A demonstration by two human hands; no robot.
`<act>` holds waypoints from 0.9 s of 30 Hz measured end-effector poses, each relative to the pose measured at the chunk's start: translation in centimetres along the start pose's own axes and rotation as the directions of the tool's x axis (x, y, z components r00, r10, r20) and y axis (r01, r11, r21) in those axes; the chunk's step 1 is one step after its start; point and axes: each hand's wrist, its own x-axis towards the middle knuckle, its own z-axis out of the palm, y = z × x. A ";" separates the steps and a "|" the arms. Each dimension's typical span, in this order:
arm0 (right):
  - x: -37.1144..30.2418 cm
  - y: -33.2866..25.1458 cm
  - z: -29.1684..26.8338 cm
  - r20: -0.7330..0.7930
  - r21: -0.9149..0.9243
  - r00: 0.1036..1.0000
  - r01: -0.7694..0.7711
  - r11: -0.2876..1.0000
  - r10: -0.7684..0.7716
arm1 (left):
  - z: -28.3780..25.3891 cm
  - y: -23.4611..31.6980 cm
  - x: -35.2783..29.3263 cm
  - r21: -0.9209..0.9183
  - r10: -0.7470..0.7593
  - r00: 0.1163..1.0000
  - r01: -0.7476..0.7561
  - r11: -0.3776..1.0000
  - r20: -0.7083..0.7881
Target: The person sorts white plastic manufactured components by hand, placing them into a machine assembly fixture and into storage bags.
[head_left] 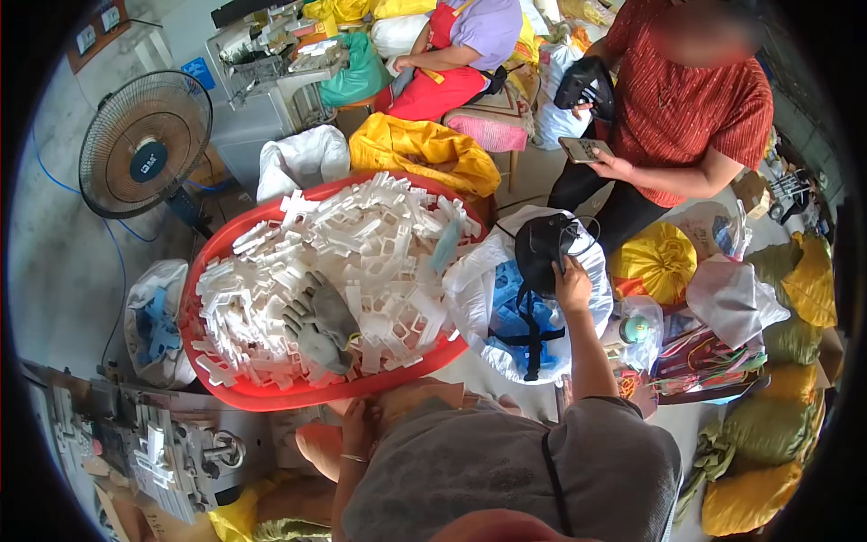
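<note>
- The work in hand seems to centre on the black bag [542, 244], which sits above the open white sack [468, 282] to the right of the red tub [271, 397].
- As far as this one view shows, the bag is already in the person's grasp, but it is neither put down nor handed over; its black strap [533, 350] hangs loose across the blue pieces [508, 312] in the sack.
- The sorting work looks paused: the white plastic pieces [361, 248] lie heaped in the tub, and the grey gloves [321, 325] rest on top of them, off the hands. How many pieces are finished cannot be told.
- The right hand [573, 287] is closed on the lower right edge of the bag, the forearm reaching forward almost straight from the sleeve.
- The left hand [363, 421] is low by the near rim of the tub, close to the lap, with its forearm bent in front of the body. Its fingers are too unclear to tell whether they are spread, curled or holding anything.
- A co-worker [686, 108] in a red shirt stands across the sack, holding a phone [585, 149].
</note>
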 end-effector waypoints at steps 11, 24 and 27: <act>-0.9 -1.2 1.0 -0.132 0.068 0.990 -0.036 0.997 0.045 | -13.2 -7.4 3.0 -0.069 0.131 0.976 -0.145 0.987 -0.175; -1.4 -0.7 -2.8 -0.113 0.147 0.993 0.061 0.987 -0.044 | -17.1 -9.4 4.9 0.665 0.361 0.933 -0.266 0.698 -0.006; -1.6 -1.5 -6.2 -0.309 0.180 0.941 0.198 0.963 -0.136 | -18.0 -9.5 5.4 -0.254 0.060 0.995 -0.078 0.964 -0.078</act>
